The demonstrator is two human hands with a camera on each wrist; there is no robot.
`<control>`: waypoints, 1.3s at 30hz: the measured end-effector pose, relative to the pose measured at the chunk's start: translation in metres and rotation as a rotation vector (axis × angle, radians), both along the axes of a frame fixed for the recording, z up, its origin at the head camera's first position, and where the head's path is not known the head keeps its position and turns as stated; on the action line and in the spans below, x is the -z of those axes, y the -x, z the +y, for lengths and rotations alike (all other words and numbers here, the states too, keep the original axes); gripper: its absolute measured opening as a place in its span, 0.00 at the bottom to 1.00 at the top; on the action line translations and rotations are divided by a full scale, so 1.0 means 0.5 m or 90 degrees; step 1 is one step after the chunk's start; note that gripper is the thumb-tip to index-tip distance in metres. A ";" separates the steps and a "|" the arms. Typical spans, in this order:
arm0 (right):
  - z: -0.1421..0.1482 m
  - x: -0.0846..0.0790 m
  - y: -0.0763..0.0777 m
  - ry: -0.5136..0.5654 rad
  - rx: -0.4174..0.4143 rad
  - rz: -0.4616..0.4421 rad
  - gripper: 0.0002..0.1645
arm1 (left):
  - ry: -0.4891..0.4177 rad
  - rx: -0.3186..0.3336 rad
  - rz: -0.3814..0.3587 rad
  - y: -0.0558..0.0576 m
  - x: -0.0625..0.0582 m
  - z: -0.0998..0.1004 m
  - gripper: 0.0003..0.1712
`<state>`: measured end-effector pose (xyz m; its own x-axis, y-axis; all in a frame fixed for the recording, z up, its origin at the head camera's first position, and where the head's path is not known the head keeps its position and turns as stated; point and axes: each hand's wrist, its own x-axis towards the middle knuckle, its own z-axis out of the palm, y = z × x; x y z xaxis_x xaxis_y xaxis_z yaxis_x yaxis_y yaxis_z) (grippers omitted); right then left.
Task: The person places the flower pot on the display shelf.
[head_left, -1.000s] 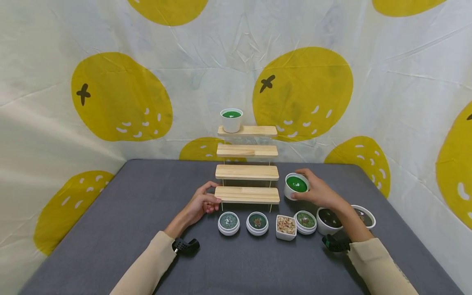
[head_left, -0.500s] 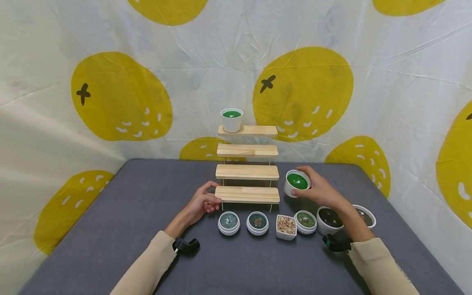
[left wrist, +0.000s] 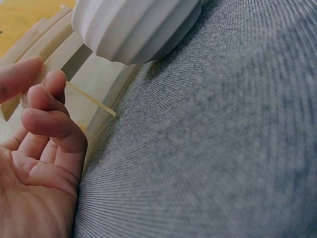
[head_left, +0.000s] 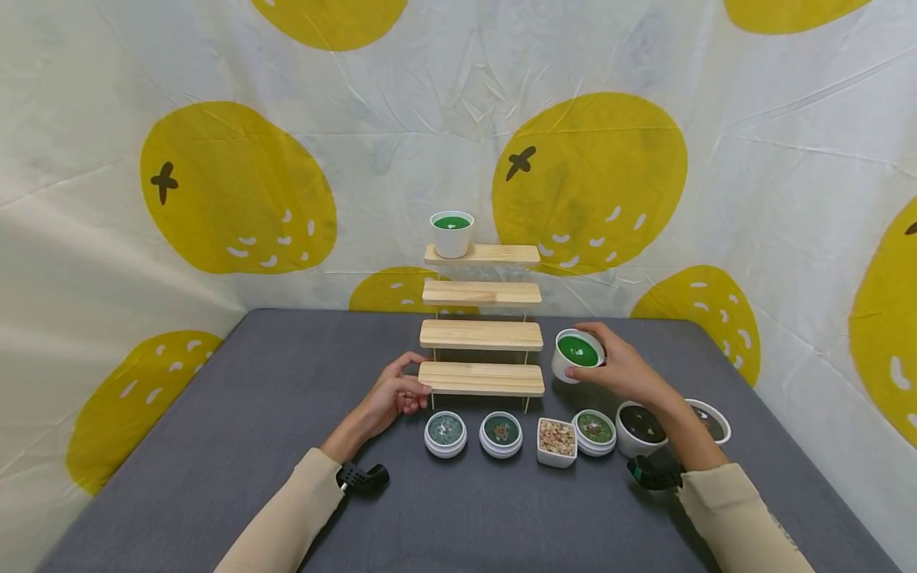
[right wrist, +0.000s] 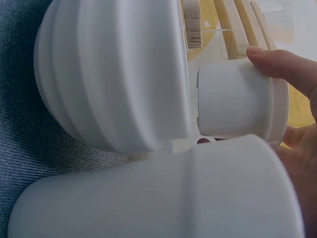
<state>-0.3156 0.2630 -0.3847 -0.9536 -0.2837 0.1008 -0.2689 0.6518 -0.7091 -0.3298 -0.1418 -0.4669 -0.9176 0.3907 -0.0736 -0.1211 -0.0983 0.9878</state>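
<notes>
Grey table (head_left: 215, 477); cup (right wrist: 233, 99) mouth-up in right hand (head_left: 626, 370).

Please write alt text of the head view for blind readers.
The right hand holds a round, white, green-filled cup beside a four-tier pale wooden stand; the left hand holds its lowest shelf. A similar cup sits on the top shelf; six small white containers stand on the dark grey table.

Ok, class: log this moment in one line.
left grip: holds bottom shelf | right grip: holds green-filled cup | top shelf: similar cup
</notes>
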 end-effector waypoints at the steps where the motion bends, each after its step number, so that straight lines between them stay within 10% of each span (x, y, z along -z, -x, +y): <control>1: 0.000 0.000 0.000 0.003 0.000 -0.001 0.52 | 0.000 0.000 0.000 0.000 -0.001 0.000 0.29; 39: -0.009 0.008 -0.001 0.036 -0.035 -0.015 0.50 | 0.004 -0.020 -0.001 0.002 -0.001 0.006 0.28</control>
